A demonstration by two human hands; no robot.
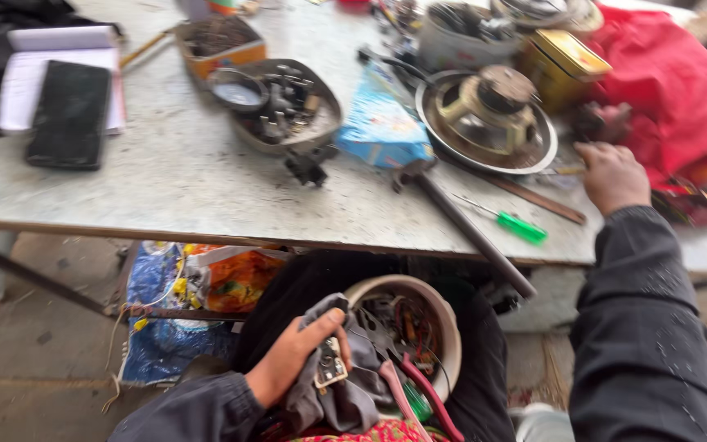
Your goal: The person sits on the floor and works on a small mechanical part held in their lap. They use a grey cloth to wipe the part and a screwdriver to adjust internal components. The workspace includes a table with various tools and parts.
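My left hand (288,356) sits low in my lap, closed around a grey cloth (345,397) and a small white electrical part (330,364). Just right of it stands a round white bowl (443,315) holding wires, small parts and red-handled pliers (427,397). My right hand (613,174) reaches onto the table at the right, fingers curled down on the surface beside a red cloth (673,90); I cannot tell whether it holds anything. A green-handled screwdriver (521,227) lies left of that hand.
On the marble table (173,180) lie a bare speaker (488,115), a long hammer (468,229), a blue packet (382,123), a metal dish of small parts (288,106), a yellow tin (562,65), and a notebook with a black phone (69,115). Plastic bags (198,295) sit underneath.
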